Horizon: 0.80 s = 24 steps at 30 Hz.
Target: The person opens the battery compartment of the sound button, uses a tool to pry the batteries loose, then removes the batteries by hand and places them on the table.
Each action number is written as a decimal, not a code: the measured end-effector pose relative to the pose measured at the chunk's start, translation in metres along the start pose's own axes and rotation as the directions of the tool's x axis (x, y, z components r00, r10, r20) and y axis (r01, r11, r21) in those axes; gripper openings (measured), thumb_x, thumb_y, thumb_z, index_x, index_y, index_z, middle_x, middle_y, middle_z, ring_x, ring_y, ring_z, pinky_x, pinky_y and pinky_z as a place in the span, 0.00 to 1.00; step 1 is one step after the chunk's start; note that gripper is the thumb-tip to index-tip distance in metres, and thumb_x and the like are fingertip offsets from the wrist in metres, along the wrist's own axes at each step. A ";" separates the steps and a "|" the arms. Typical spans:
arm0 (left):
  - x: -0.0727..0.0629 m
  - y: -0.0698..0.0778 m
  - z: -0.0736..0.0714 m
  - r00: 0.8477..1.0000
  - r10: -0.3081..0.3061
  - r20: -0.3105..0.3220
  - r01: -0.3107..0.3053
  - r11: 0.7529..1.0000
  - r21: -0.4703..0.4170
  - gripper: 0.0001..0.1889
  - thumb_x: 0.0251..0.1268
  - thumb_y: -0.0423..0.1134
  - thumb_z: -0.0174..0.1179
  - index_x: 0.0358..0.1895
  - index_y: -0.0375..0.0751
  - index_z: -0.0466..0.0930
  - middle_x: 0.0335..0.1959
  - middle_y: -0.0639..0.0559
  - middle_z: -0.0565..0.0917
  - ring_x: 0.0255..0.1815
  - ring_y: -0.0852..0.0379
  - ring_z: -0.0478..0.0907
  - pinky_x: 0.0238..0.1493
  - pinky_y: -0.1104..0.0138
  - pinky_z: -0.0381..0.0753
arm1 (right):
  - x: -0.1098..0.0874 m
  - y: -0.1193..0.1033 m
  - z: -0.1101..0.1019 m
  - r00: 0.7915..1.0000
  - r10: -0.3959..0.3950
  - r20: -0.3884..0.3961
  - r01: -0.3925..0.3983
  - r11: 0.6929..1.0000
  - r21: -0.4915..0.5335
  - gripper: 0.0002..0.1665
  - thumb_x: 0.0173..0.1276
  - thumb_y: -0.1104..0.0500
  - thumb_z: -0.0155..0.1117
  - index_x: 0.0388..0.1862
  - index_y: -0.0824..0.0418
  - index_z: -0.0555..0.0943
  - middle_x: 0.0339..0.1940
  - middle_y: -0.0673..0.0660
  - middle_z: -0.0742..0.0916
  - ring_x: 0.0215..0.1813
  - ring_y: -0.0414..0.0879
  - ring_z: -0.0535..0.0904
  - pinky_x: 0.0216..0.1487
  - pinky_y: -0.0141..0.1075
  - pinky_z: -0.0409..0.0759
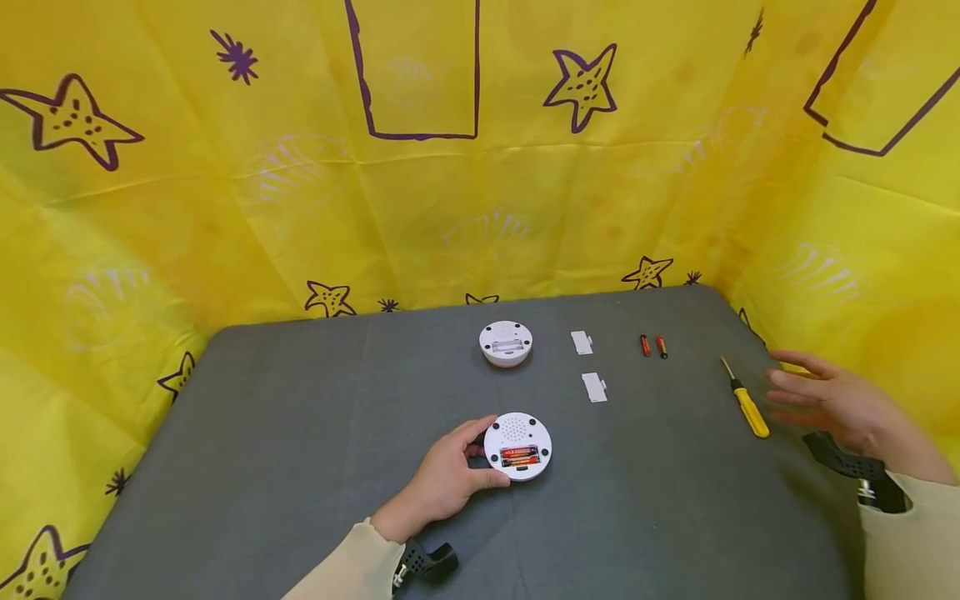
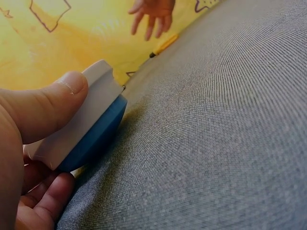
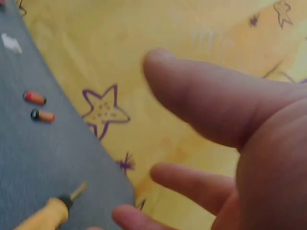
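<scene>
My left hand (image 1: 447, 473) grips the rim of a round white battery-powered device (image 1: 516, 429), its underside facing up. Red batteries (image 1: 520, 456) sit in its uncovered compartment. From the side, in the left wrist view, the device (image 2: 91, 115) shows a white base and a blue lower part, with the thumb on the white. My right hand (image 1: 843, 404) hovers at the table's right edge, fingers spread and holding nothing. Nearest to it lies a yellow-handled screwdriver (image 1: 750, 412), its tip pointing away; the right wrist view also catches this screwdriver (image 3: 48, 213).
Farther back sits a second round white device (image 1: 506, 343) with a bare battery compartment. Two white battery covers (image 1: 582, 342) lie right of it, one nearer than the other. Two loose red batteries (image 1: 646, 346) lie beyond them. Yellow patterned cloth (image 1: 450, 192) surrounds the grey table (image 1: 300, 417).
</scene>
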State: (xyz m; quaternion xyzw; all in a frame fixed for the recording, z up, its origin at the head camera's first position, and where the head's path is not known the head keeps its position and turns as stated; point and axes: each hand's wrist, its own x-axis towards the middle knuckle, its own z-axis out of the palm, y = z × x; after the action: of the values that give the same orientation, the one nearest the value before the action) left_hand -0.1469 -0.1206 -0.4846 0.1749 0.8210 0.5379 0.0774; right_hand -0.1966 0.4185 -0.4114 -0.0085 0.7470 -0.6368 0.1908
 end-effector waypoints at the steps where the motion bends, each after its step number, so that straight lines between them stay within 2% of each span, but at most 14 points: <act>1: 0.000 0.000 0.000 1.000 0.001 0.000 -0.001 1.000 -0.002 0.44 0.48 0.45 0.79 0.71 0.39 0.70 0.60 0.52 0.77 0.48 0.58 0.80 0.50 0.66 0.78 | -0.001 0.003 -0.002 1.000 0.031 0.002 -0.030 0.999 -0.040 0.19 0.82 0.58 0.49 0.60 0.34 0.66 0.56 0.37 0.78 0.49 0.36 0.81 0.47 0.44 0.83; 4: 0.001 0.000 0.001 1.000 0.004 -0.005 -0.004 1.000 -0.004 0.44 0.48 0.43 0.79 0.71 0.39 0.70 0.60 0.51 0.77 0.48 0.58 0.80 0.49 0.66 0.78 | -0.001 0.010 -0.004 0.997 0.083 0.000 -0.082 0.987 -0.140 0.21 0.82 0.56 0.50 0.68 0.39 0.63 0.69 0.59 0.69 0.51 0.38 0.80 0.49 0.51 0.82; 6: 0.002 0.001 0.001 1.000 0.005 -0.006 -0.005 1.000 -0.009 0.44 0.48 0.43 0.80 0.71 0.38 0.70 0.60 0.51 0.77 0.47 0.57 0.80 0.49 0.66 0.78 | 0.000 0.016 -0.004 0.995 0.097 0.007 -0.094 0.982 -0.165 0.27 0.82 0.55 0.50 0.75 0.49 0.58 0.73 0.73 0.55 0.54 0.41 0.78 0.50 0.53 0.81; 7: 0.002 0.001 0.001 1.000 0.004 -0.006 -0.004 1.000 -0.007 0.44 0.48 0.42 0.80 0.71 0.38 0.70 0.60 0.51 0.77 0.47 0.57 0.80 0.49 0.66 0.78 | 0.001 0.018 -0.003 0.995 0.099 0.012 -0.096 0.980 -0.172 0.30 0.82 0.55 0.50 0.77 0.55 0.54 0.74 0.76 0.50 0.54 0.42 0.78 0.50 0.54 0.81; 8: 0.002 0.001 0.001 1.000 0.003 -0.004 -0.003 1.000 -0.007 0.44 0.48 0.42 0.80 0.71 0.39 0.70 0.60 0.51 0.77 0.47 0.57 0.80 0.49 0.66 0.78 | 0.002 0.020 -0.003 0.995 0.101 0.011 -0.098 0.980 -0.172 0.33 0.81 0.55 0.51 0.78 0.60 0.52 0.73 0.76 0.52 0.54 0.42 0.78 0.50 0.53 0.81; 11: 0.002 0.002 0.001 1.000 0.002 0.000 -0.002 1.000 -0.006 0.44 0.48 0.42 0.80 0.70 0.38 0.70 0.59 0.52 0.77 0.47 0.57 0.80 0.49 0.66 0.78 | 0.005 0.025 -0.001 0.995 0.100 0.014 -0.096 0.981 -0.171 0.40 0.80 0.57 0.53 0.78 0.70 0.45 0.68 0.61 0.68 0.52 0.37 0.78 0.49 0.52 0.81; 14: 0.002 0.003 0.000 1.000 0.000 0.001 0.000 1.000 0.003 0.43 0.48 0.43 0.80 0.70 0.38 0.70 0.59 0.52 0.77 0.47 0.58 0.80 0.49 0.66 0.78 | 0.007 0.026 0.004 0.996 0.092 0.005 -0.090 0.981 -0.173 0.43 0.79 0.59 0.55 0.77 0.74 0.42 0.66 0.64 0.70 0.48 0.31 0.78 0.49 0.50 0.82; 15: 0.002 0.004 0.000 1.000 0.004 0.001 -0.004 1.000 0.005 0.43 0.48 0.43 0.80 0.70 0.38 0.70 0.59 0.52 0.77 0.47 0.58 0.80 0.49 0.66 0.78 | 0.007 0.025 0.006 0.996 0.090 0.004 -0.088 0.980 -0.180 0.44 0.78 0.59 0.56 0.77 0.74 0.41 0.67 0.68 0.69 0.48 0.31 0.78 0.48 0.49 0.82; 18: 0.001 0.003 0.000 1.000 0.002 -0.001 -0.002 1.000 0.015 0.43 0.48 0.43 0.80 0.70 0.38 0.71 0.59 0.52 0.77 0.46 0.58 0.80 0.49 0.66 0.78 | 0.008 0.023 0.012 0.996 0.094 -0.003 -0.092 0.967 -0.236 0.47 0.76 0.58 0.60 0.77 0.75 0.41 0.71 0.83 0.51 0.49 0.36 0.79 0.48 0.48 0.82; 22: 0.001 0.002 0.000 1.000 -0.005 0.001 0.005 1.000 0.016 0.43 0.48 0.43 0.80 0.70 0.39 0.71 0.59 0.52 0.77 0.47 0.58 0.80 0.49 0.66 0.78 | 0.009 0.022 0.016 0.995 0.099 -0.017 -0.098 0.936 -0.339 0.51 0.73 0.58 0.65 0.78 0.74 0.43 0.70 0.82 0.54 0.54 0.51 0.77 0.48 0.46 0.83; 24: 0.001 0.002 0.000 1.000 -0.008 0.003 0.008 1.000 0.016 0.43 0.48 0.43 0.80 0.70 0.39 0.70 0.59 0.52 0.77 0.47 0.58 0.80 0.49 0.66 0.78 | 0.010 0.023 0.018 0.996 0.091 -0.027 -0.094 0.921 -0.378 0.51 0.71 0.58 0.67 0.77 0.73 0.46 0.69 0.81 0.56 0.54 0.55 0.76 0.47 0.44 0.83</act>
State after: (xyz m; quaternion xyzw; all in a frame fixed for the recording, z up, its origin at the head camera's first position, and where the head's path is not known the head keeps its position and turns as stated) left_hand -0.1474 -0.1194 -0.4826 0.1729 0.8258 0.5309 0.0796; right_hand -0.1955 0.4034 -0.4386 -0.0070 0.8562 -0.4711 0.2119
